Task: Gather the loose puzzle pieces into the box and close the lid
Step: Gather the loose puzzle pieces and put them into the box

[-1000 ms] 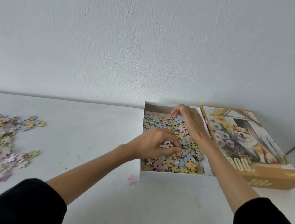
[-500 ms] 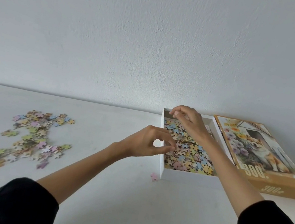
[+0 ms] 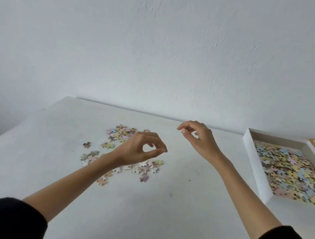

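Pastel puzzle pieces (image 3: 126, 147), white box (image 3: 258, 164)

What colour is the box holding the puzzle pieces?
The box is white; the head view shows it.
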{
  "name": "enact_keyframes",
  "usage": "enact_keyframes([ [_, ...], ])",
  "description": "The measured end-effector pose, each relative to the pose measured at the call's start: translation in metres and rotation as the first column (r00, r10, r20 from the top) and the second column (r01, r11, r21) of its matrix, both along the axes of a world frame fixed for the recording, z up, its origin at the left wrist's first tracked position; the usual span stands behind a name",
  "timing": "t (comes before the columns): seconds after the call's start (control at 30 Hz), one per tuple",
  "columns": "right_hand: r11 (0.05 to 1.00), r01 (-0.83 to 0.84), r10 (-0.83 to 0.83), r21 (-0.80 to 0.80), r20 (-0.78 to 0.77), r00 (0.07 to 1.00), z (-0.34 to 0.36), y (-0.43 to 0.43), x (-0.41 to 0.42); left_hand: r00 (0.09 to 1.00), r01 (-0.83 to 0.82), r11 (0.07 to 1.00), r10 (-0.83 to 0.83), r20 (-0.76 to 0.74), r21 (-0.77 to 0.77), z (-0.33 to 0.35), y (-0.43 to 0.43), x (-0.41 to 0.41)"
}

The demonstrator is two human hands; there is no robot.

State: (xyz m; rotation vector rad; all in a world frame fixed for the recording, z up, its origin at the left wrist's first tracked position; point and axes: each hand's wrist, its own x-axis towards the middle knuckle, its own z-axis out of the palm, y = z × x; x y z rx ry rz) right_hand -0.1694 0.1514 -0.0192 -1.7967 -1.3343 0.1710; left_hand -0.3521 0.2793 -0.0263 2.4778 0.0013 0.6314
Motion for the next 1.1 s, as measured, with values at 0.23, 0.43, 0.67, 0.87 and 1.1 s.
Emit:
enact_keyframes([
  [0.23, 0.999, -0.031, 0.031, -0.041, 0.0, 1.0, -0.031, 0.059, -0.069, 0.987, -0.115, 0.988, 0.125, -0.1, 0.104, -0.028, 0.071, -0.06],
  [0.43, 0.973, 0.064, -0.033, -0.221, 0.142, 0.989, -0.067, 0.075, -0.114, 0.941, -0.227, 0.955, 0.266, -0.208, 0.19, -0.065, 0.097, -0.074],
  [0.67, 0.952, 0.183, -0.104, -0.244, 0.303, 0.947, -0.088, 0.071, -0.134, 0.912, -0.244, 0.939, 0.307, -0.273, 0.242, -0.081, 0.093, -0.074],
  [0.87, 0.951, 0.221, -0.154, -0.217, 0.288, 0.945, -0.084, 0.069, -0.135, 0.909, -0.247, 0.929, 0.321, -0.265, 0.276, -0.083, 0.094, -0.079],
  [1.1, 0.82, 0.567, -0.529, -0.074, 0.28, 0.801, -0.066, 0.01, -0.095, 0.889, -0.306, 0.925, 0.363, -0.28, 0.227, -0.08, 0.096, -0.072],
])
